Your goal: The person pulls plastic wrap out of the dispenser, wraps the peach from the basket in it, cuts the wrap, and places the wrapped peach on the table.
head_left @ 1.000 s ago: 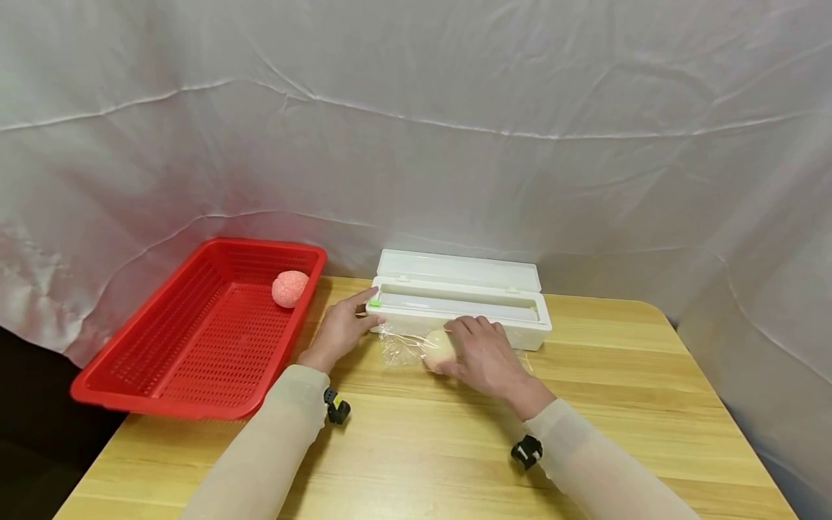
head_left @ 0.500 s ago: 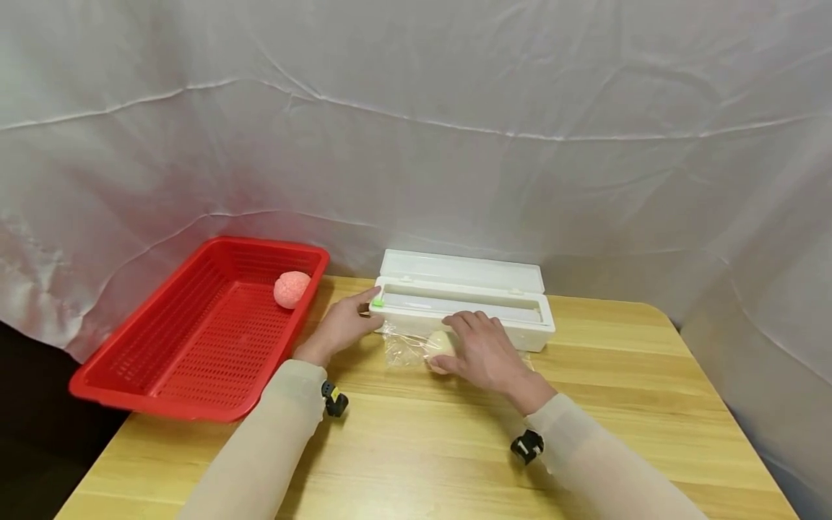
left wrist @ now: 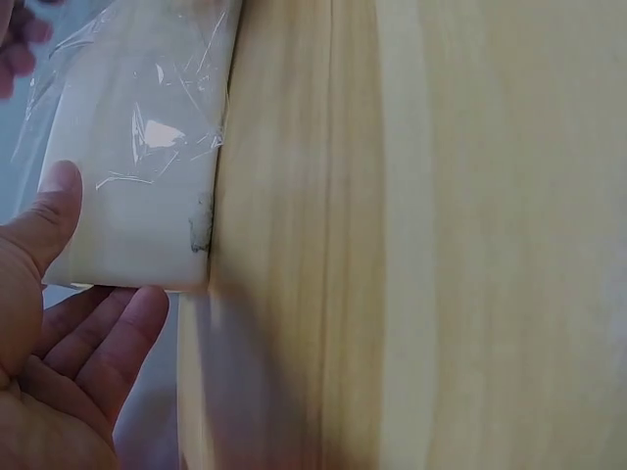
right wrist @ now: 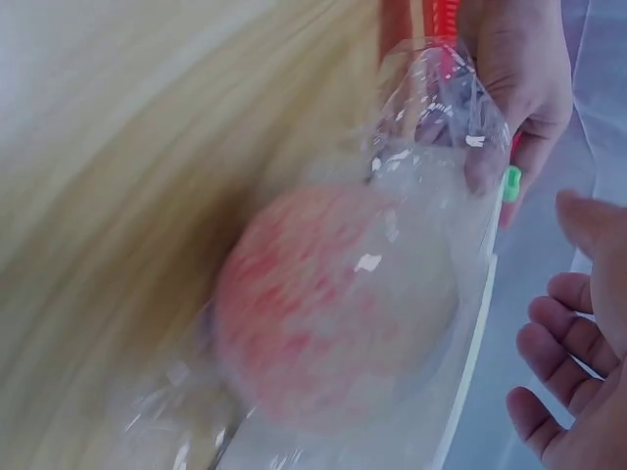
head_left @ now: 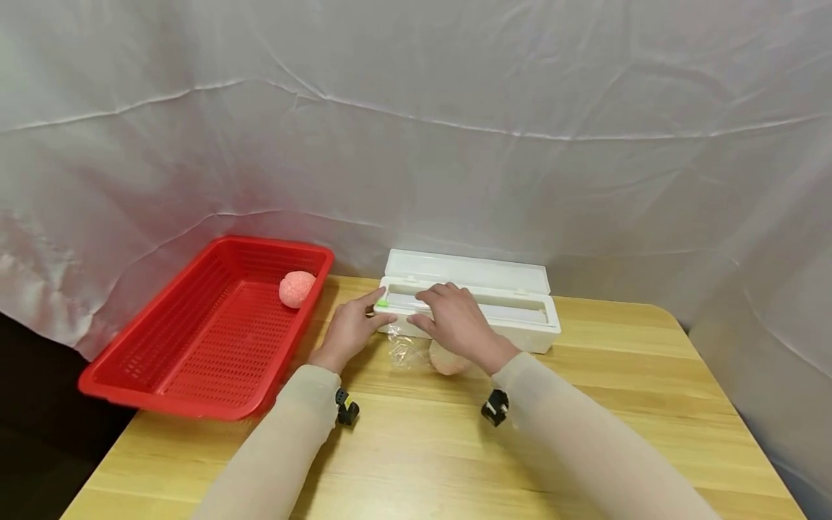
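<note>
A white cling film dispenser stands at the table's back with its lid raised and a roll inside. My left hand grips its left end, thumb on the front face and fingers at the end in the left wrist view. Clear cling film hangs over the dispenser's front. A pale and red peach lies against the front under the film, partly hidden by my right arm in the head view. My right hand is over the dispenser's front edge, fingers loosely bent around nothing. A green slide cutter sits near my left hand.
A red plastic basket stands at the table's left, with a pink bumpy ball in its far right corner. A grey cloth hangs behind the wooden table.
My right hand has let go of the peach and moved left and up over the dispenser. The peach stays on the table under film. My left hand keeps its place.
</note>
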